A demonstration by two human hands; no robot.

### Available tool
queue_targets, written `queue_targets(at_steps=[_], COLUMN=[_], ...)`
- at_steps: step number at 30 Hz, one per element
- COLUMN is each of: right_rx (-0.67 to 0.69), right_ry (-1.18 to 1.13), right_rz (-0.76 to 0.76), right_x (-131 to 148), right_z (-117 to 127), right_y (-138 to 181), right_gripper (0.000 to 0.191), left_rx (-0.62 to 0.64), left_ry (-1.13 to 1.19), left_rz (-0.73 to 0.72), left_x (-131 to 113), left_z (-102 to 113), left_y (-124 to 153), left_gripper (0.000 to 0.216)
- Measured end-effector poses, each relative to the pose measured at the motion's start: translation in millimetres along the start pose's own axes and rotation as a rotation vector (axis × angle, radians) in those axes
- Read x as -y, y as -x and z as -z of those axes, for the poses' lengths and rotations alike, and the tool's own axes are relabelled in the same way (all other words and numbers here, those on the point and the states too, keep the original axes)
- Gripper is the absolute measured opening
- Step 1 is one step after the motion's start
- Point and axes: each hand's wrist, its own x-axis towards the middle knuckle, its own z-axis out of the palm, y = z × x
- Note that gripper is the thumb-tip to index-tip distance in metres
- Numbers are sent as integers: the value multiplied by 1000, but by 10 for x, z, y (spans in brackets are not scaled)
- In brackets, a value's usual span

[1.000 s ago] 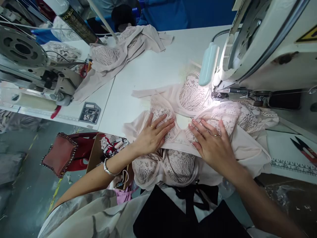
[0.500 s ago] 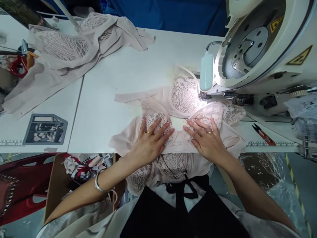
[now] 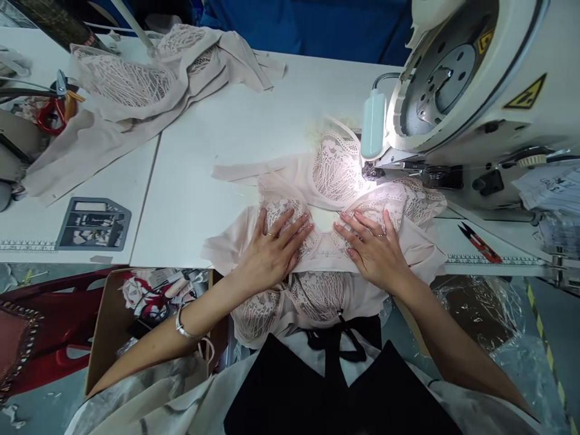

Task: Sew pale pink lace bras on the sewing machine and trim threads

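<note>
A pale pink lace bra (image 3: 324, 260) lies at the table's front edge with both palms resting on it. My left hand (image 3: 275, 249) is spread flat over one cup, fingers pointing away from me. On the other cup my right hand (image 3: 374, 246) lies flat, fingers apart. Just beyond, another lace bra piece (image 3: 336, 163) sits under the lit head of the sewing machine (image 3: 446, 115); where the two pieces meet is hard to tell. More lace cups (image 3: 317, 296) hang below the edge, against my lap.
Further lace bras (image 3: 131, 84) lie at the back left, near red-handled scissors (image 3: 52, 115). A grey parts tray (image 3: 94, 223) is at the left front. Red thread snips (image 3: 479, 243) lie at the right. A cardboard box (image 3: 106, 320) and a red chair (image 3: 40, 326) stand below left.
The view has shifted slightly, so the table things appear a little displaced. Both hands stay flat on the bra, with hardly any movement over it.
</note>
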Motion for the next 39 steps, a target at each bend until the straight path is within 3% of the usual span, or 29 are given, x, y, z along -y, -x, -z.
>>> queue_targets(at_steps=[5,7,9,12,14,17,19,21,24,26,29,31,34,39], right_rx=[-291,-325,-217,57,202,246,208,188,145,101,3,-75,-149,-191], right_ry=[-28,-79,-88,-61,-138,-512,-832,-1045,-1108,-1072,-962,-872,-775,-713], right_rz=[94,162,206,113,76,141,134,12,-281,-418,-510,-517,-471,-343], right_x=[44,83,136,199,206,197,212,244,285,299,319,340,368,390], right_z=[182,211,201,213,313,606,823,985,1058,1012,901,846,803,737], right_y=[-99,-223,-374,-524,-497,-247,-3,238,513,627,722,754,783,815], right_gripper=[36,29,22,14,15,28,31,33,32,30,25,23,20,23], left_rx=[-250,-277,-235,-164,-194,-243,-180,-50,143,127,-133,-262,-325,-365], left_ry=[-20,17,35,57,99,318,609,918,1247,1333,1124,857,611,592], left_rz=[80,99,123,244,338,393,384,359,277,250,235,118,-40,-90], left_x=[-235,-344,-411,-429,-439,-551,-694,-842,-971,-992,-1034,-1118,-1278,-1345], left_z=[36,13,-38,-101,-91,11,103,178,244,274,301,280,187,61], left_y=[127,212,293,387,424,424,371,271,65,-69,-234,-320,-419,-511], left_gripper=[58,66,74,83,85,76,64,49,39,39,29,20,17,15])
